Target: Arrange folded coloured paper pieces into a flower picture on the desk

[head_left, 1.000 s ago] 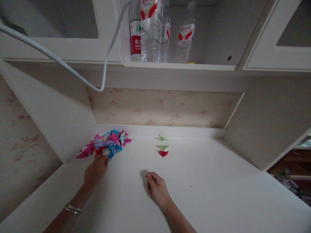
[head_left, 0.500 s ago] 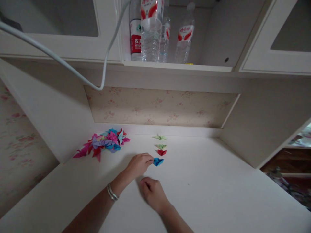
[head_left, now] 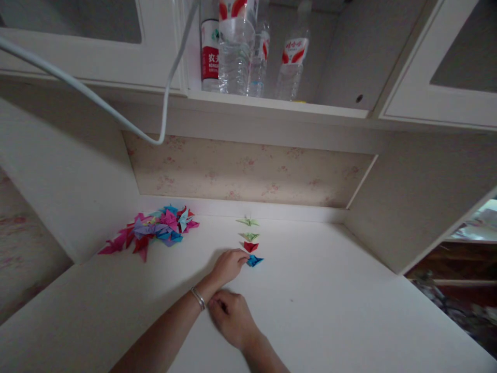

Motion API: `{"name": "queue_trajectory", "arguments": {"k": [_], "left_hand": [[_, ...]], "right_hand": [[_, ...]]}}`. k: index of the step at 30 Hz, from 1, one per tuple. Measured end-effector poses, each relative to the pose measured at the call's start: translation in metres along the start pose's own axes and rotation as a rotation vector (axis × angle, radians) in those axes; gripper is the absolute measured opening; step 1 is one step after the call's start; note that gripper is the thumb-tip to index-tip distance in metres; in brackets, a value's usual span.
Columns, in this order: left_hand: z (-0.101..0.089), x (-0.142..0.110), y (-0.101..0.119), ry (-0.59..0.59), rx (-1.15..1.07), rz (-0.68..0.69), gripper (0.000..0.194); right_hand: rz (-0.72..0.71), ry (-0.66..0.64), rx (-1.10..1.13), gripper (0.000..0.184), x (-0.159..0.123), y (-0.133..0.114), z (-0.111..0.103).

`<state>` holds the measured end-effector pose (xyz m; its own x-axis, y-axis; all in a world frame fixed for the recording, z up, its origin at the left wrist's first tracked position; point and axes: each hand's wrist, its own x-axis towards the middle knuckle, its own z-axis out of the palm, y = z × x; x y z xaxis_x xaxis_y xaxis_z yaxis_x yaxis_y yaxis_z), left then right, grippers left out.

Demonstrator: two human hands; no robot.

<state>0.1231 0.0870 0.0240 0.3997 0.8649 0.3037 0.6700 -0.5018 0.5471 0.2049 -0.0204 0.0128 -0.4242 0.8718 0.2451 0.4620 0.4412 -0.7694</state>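
My left hand (head_left: 232, 263), with a bracelet on its wrist, pinches the left end of a blue paper crane (head_left: 255, 260) on the white tabletop. That crane is the nearest of a short column. Just behind it lies a red paper crane (head_left: 250, 247), and farther back sit a pale green paper crane (head_left: 250, 237) and a second green crane (head_left: 248, 221). My right hand (head_left: 233, 317) rests on the table below the left wrist, curled into a loose fist, with nothing visible in it. A heap of colourful paper cranes (head_left: 157, 230) lies to the left.
A white cabinet (head_left: 279, 106) overhangs the table (head_left: 330, 316), with several plastic bottles (head_left: 293, 57) on its open shelf. A white cable or arm (head_left: 164, 103) hangs down at the left. Side panels (head_left: 430, 181) and a floral-papered wall (head_left: 240, 171) bound the tabletop.
My left hand still pinches the blue crane, which has turned slightly beside the red one. My right fist has shifted left, closer to the left wrist. The camera view has shifted a little.
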Motion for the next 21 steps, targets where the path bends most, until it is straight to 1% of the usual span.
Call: {"name": "queue_trajectory", "arguments": {"k": [7, 16, 21], "left_hand": [[0.007, 0.004, -0.006, 0.045, -0.006, -0.026, 0.025], [0.006, 0.0029, -0.0053, 0.064, -0.037, -0.034, 0.023], [0.0071, 0.0008, -0.0053, 0.099, -0.061, -0.052, 0.024]], "right_hand": [[0.014, 0.006, -0.005, 0.019, 0.0008, 0.0008, -0.0016], [0.01, 0.001, 0.009, 0.022, -0.0004, -0.0021, -0.0043], [0.008, 0.0, -0.029, 0.02, -0.0005, -0.0009, -0.0032]]}}
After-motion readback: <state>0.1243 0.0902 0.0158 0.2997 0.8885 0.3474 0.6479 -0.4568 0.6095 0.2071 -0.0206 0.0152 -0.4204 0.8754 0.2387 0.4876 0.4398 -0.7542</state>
